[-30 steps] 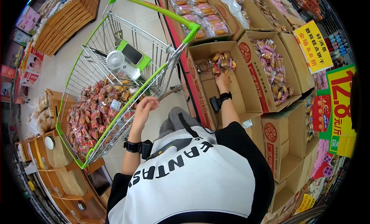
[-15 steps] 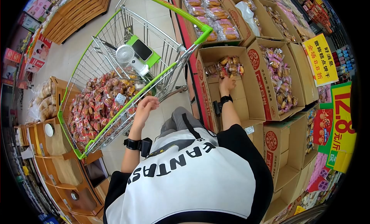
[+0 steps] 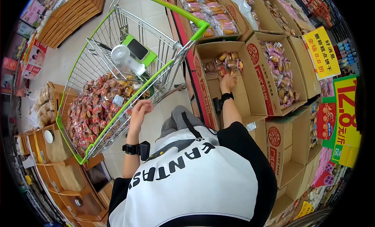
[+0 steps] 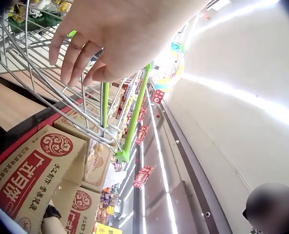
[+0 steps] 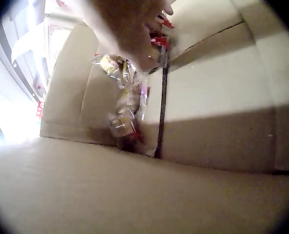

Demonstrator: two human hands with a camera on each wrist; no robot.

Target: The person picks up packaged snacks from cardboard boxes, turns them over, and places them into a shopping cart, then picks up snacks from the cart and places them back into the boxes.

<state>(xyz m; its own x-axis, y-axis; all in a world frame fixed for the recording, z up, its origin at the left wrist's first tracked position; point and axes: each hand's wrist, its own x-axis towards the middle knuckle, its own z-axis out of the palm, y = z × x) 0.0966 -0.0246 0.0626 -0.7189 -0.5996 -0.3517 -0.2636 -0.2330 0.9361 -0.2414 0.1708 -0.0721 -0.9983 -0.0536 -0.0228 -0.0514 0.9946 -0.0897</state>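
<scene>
Inside an open cardboard box (image 3: pixel 250 106), my right hand (image 3: pixel 227 83) reaches down to a small group of clear-wrapped pastries (image 3: pixel 233 63) at the far end. The right wrist view has this hand (image 5: pixel 122 31) with its thumb and fingers around a red-marked packet (image 5: pixel 159 41), partly blurred; other wrapped pastries (image 5: pixel 125 124) lie beside it along the box wall. My left hand (image 3: pixel 140 110) hovers by the near side of the shopping cart (image 3: pixel 150 83), holding nothing. Its fingers hang loosely bent in the left wrist view (image 4: pixel 103 41).
Many red-wrapped packets (image 3: pixel 95 109) fill the cart's lower end, and a white fan (image 3: pixel 121 55) and a green-framed device (image 3: pixel 137 49) are at its upper part. A box of purple-wrapped pastries (image 3: pixel 284 76) adjoins on the right. Wooden shelving (image 3: pixel 64 176) stands at lower left.
My left hand has shifted slightly left. My right hand stays at the pastries with small movements of its fingers and wrist. The head view has swung a little.
</scene>
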